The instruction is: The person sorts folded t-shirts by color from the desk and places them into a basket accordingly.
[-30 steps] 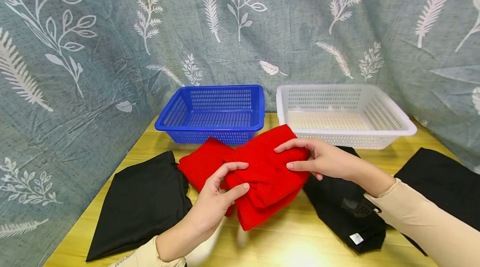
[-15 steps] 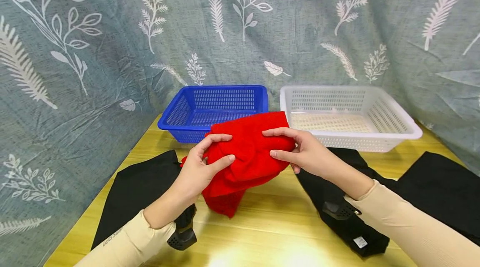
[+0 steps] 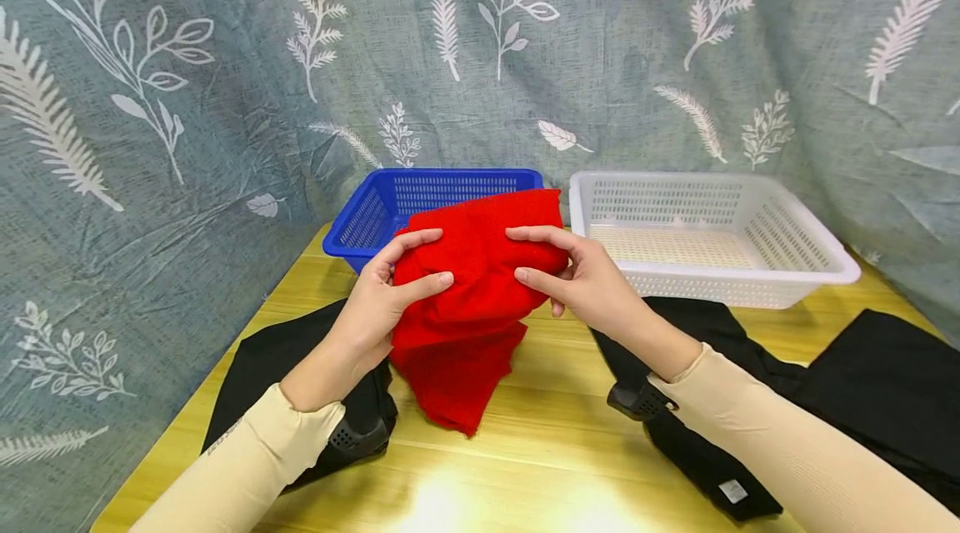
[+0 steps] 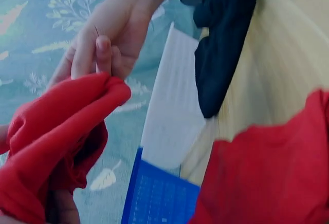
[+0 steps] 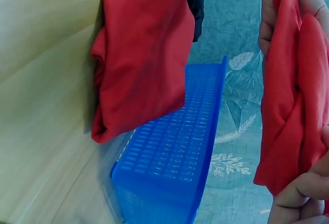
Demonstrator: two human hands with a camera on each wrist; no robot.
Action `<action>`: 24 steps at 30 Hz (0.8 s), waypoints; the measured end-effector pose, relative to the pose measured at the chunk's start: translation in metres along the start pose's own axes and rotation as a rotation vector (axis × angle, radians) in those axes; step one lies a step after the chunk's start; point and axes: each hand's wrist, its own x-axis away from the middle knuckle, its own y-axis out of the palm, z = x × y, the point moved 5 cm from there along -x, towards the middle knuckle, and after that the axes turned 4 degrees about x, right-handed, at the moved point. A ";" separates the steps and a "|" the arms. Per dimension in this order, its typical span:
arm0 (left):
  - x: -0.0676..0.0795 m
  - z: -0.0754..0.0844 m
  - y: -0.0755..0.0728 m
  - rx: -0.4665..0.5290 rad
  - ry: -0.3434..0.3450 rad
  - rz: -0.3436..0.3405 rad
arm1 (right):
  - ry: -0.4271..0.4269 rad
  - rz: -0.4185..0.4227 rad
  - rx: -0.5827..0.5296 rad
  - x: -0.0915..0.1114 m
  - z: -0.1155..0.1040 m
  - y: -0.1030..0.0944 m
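A folded red cloth (image 3: 480, 258) hangs between both hands, raised over the wooden table and overlapping the front of the blue basket (image 3: 352, 237) in the head view. My left hand (image 3: 367, 316) grips its left side, thumb on the near face. On the right side, my right hand (image 3: 600, 287) pinches it the same way. The left wrist view shows the bundle (image 4: 56, 131) from the side, its layers rolled over. Another red cloth (image 3: 457, 379) lies on the table below, partly hidden by the held one; the right wrist view shows this lower cloth (image 5: 144, 54) apart from it.
A white basket (image 3: 712, 275) stands right of the blue one. Black folded cloths lie at the left (image 3: 262, 366) and right (image 3: 877, 391); another black cloth with a white label (image 3: 731, 491) is under the right forearm. A patterned curtain (image 3: 480, 67) hangs behind.
Both hands have lifted the folded red cloth up and leftward, from over the table to in front of the blue basket. The lower red cloth now shows beneath it.
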 end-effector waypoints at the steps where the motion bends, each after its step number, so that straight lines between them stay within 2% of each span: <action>1: -0.003 0.001 -0.002 -0.008 -0.001 0.007 | -0.008 0.002 -0.002 -0.002 0.000 0.001; 6: -0.017 0.003 -0.014 -0.077 0.031 0.016 | -0.042 0.004 0.016 -0.016 0.000 0.010; 12: -0.037 0.011 -0.030 -0.186 0.109 0.020 | -0.017 0.004 0.032 -0.037 0.003 0.016; 20: -0.057 0.024 -0.051 -0.329 0.084 0.040 | 0.040 0.002 0.120 -0.064 0.003 0.017; 24: -0.068 0.029 -0.060 -0.339 0.085 0.047 | 0.062 0.003 0.194 -0.076 0.003 0.018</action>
